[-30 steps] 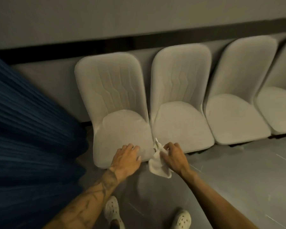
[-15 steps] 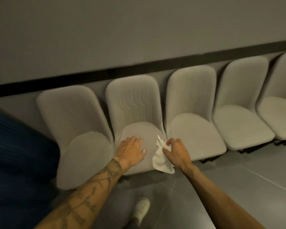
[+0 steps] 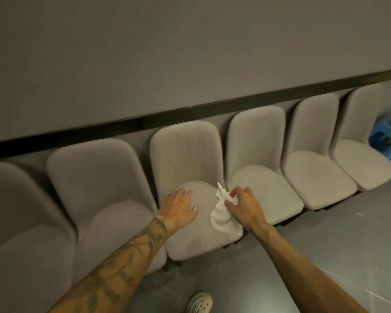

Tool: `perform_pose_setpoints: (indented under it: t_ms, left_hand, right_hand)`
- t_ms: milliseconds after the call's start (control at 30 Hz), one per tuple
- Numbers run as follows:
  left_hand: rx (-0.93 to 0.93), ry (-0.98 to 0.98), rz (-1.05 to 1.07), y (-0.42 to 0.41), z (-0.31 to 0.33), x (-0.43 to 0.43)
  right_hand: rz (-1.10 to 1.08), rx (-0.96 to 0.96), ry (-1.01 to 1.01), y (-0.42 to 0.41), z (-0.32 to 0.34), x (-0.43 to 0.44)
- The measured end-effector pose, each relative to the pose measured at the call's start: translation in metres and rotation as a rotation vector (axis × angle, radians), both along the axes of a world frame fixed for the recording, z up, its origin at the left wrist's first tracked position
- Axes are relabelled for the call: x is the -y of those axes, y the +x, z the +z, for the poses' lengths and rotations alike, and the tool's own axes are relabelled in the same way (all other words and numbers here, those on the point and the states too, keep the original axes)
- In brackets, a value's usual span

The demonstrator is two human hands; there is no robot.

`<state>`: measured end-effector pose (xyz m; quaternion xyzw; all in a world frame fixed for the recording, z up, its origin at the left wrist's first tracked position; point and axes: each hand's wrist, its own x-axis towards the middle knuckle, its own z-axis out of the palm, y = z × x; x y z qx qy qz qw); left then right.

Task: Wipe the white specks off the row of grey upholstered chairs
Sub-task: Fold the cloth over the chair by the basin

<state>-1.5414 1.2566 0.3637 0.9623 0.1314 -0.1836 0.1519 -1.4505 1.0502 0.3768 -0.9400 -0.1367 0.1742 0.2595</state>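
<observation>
While right hand (image 3: 244,208) pinches cloth (image 3: 221,219) over chair (image 3: 185,154) — long axis upright.

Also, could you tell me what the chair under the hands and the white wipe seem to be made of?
Chair: soft matte grey fabric, perhaps velvet or microfibre; stitched seams on the padded back. Wipe: thin white cloth or tissue, unclear which; hangs crumpled from the right hand.
</observation>
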Motion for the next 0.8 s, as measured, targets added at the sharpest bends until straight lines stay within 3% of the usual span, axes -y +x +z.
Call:
perform_pose_setpoints:
  t_ms: [800]
  left_hand:
    - [0.067, 0.032, 0.035, 0.449, 0.043, 0.427]
  right_hand:
    - [0.059, 0.030, 0.020, 0.444, 0.030, 0.418]
